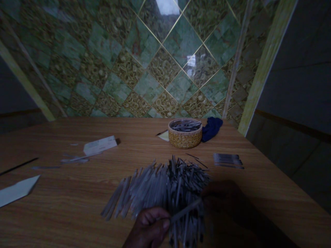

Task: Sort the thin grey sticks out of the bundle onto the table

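My left hand point(152, 225) pinches the near end of a slim, translucent plastic sleeve point(187, 209) between thumb and fingers. At its far end are the closed fingers of my right hand point(222, 196), which is dark and in shadow. The sleeve slants up to the right between the two hands. Beneath and beyond it lies a large heap of similar slim pieces: pale sleeves point(148, 187) fanned out on the left, and darker-tipped thin sticks point(188, 175) piled on the right. What the sleeve holds, if anything, is too dim to tell.
A round woven basket point(184, 139) full of similar sticks stands at the back, beside a dark blue cloth point(212, 129). A neat row of sleeved sticks point(227, 160) lies right. To the left are a white box point(100, 145), a pale card point(18, 191) and a black stick point(19, 166).
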Available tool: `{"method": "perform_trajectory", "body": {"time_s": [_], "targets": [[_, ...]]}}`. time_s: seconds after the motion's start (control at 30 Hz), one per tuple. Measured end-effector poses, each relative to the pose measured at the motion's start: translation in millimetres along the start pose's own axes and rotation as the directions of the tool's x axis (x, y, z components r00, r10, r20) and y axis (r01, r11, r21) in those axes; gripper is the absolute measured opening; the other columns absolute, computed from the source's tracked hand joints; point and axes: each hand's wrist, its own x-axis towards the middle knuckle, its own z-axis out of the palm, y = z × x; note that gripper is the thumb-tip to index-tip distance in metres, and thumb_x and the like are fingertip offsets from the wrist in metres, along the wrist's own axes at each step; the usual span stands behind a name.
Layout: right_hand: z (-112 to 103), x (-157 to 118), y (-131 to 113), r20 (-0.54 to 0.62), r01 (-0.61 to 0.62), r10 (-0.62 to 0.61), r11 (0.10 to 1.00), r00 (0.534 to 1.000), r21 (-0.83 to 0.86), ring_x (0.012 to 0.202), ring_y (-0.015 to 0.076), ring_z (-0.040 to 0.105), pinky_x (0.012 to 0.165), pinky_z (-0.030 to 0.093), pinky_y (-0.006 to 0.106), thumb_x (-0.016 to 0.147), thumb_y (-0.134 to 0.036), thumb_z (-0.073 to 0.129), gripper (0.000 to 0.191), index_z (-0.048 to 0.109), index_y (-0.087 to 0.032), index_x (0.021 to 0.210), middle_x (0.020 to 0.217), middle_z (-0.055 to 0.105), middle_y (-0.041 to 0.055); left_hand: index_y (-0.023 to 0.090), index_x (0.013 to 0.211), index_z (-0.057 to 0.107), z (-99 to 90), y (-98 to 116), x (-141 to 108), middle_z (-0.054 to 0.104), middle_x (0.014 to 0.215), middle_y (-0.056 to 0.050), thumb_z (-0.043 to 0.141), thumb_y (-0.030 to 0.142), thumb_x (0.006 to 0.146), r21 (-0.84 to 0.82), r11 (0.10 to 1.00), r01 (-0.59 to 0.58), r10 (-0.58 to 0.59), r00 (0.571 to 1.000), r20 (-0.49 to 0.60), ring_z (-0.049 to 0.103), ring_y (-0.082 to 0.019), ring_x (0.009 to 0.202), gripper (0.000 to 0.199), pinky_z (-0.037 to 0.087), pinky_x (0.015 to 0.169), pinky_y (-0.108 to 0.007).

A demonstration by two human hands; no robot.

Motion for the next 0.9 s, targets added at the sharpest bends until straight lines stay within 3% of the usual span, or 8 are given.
{"method": "perform_trajectory", "body": {"time_s": [0.2,0.4,0.6,0.7,0.77,0.9], "targets": [[-0.9,0.1,-5.5,0.033,0.052,-0.045,0.970,0.998,-0.236,0.057,0.0118,0.049,0.054,0.036,0.020,0.072,-0.022,0.053,0.017,0.065,-0.015,0.062,0.055,0.053,-0.0020,0.014,0.055,0.068,0.9,-0.1,-0.6,0.039,0.037,0.008,0.082,0.030,0.049,0.003,1.000,-0.017,0.017,1.000,0.024,0.021,-0.003,0.037,0.023,0.012,0.038,-0.017],[2.4,0.2,2.2,0.075,0.065,-0.044,0.953,0.996,-0.297,0.052,0.0091,0.039,0.050,0.028,0.020,0.078,-0.031,0.046,0.027,0.049,-0.016,0.055,0.053,0.041,-0.0044,0.014,0.054,0.067,2.1,0.2,0.4,0.039,0.037,0.008,0.082,0.030,0.046,0.022,1.000,-0.012,0.011,1.000,0.006,0.022,-0.003,0.037,0.023,0.012,0.041,-0.017],[5.4,1.8,8.7,0.041,0.035,-0.023,0.941,0.999,-0.337,0.049,0.0081,0.029,0.047,0.020,0.022,0.083,-0.036,0.041,0.037,0.034,-0.019,0.051,0.050,0.028,-0.0060,0.013,0.051,0.068,4.4,2.6,1.2,0.039,0.037,0.008,0.082,0.032,0.046,0.045,0.999,-0.027,0.025,0.998,0.050,0.022,-0.003,0.038,0.024,0.012,0.041,-0.018],[1.7,1.6,2.8,0.048,0.042,-0.030,0.961,0.998,-0.272,0.050,0.0087,0.031,0.049,0.024,0.022,0.081,-0.035,0.042,0.033,0.038,-0.019,0.053,0.052,0.031,-0.0054,0.014,0.054,0.068,4.3,3.1,0.2,0.038,0.037,0.008,0.081,0.031,0.049,0.027,0.998,-0.049,0.048,0.998,0.038,0.021,-0.003,0.037,0.022,0.012,0.039,-0.018],[-1.9,1.2,-1.0,0.028,0.029,-0.023,0.972,0.999,-0.232,0.053,0.0096,0.036,0.050,0.027,0.021,0.076,-0.032,0.049,0.021,0.049,-0.018,0.061,0.055,0.038,-0.0050,0.014,0.056,0.068,3.7,2.4,-0.1,0.038,0.037,0.008,0.080,0.030,0.051,0.019,0.998,-0.062,0.062,0.998,0.024,0.021,-0.004,0.037,0.021,0.012,0.038,-0.019],[-4.9,0.2,-3.2,0.059,0.063,-0.048,0.962,0.997,-0.267,0.060,0.0114,0.046,0.055,0.033,0.020,0.072,-0.022,0.052,0.008,0.059,-0.017,0.071,0.061,0.051,-0.0034,0.013,0.054,0.067,2.9,1.7,-0.6,0.037,0.037,0.009,0.081,0.029,0.050,0.025,0.998,-0.052,0.051,0.998,0.036,0.019,-0.003,0.036,0.021,0.013,0.038,-0.018]]}}
